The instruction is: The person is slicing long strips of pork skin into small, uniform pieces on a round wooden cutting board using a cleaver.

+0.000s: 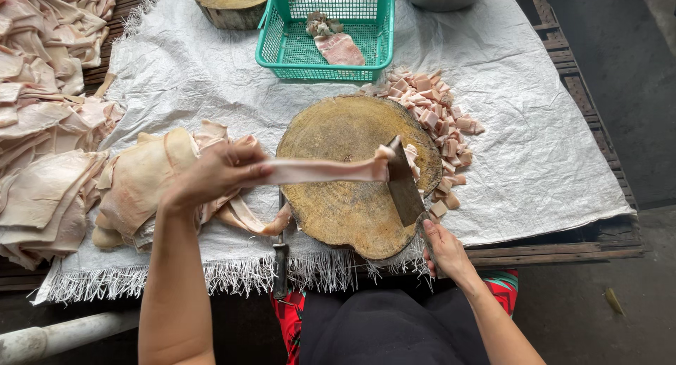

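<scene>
The left hand (215, 173) pinches one end of a long pale strip of raw pork skin (320, 171), stretching it taut above the round yellowed wooden chopping block (338, 196). The strip's long axis runs from nine o'clock to three o'clock, its far end pointing at the blade. The right hand (443, 251) is closed round the handle of a broad steel cleaver (403, 185), whose blade meets the strip's three-o'clock end, seemingly so tension keeps the meat straight for cutting. Pink cubes of cut meat (436, 122) lie heaped at two o'clock of the block on the white woven sheet covering the surface (535, 161). A green plastic basket (324, 34) sits at twelve o'clock; stacked skin sheets (49, 182) lie at nine.
</scene>
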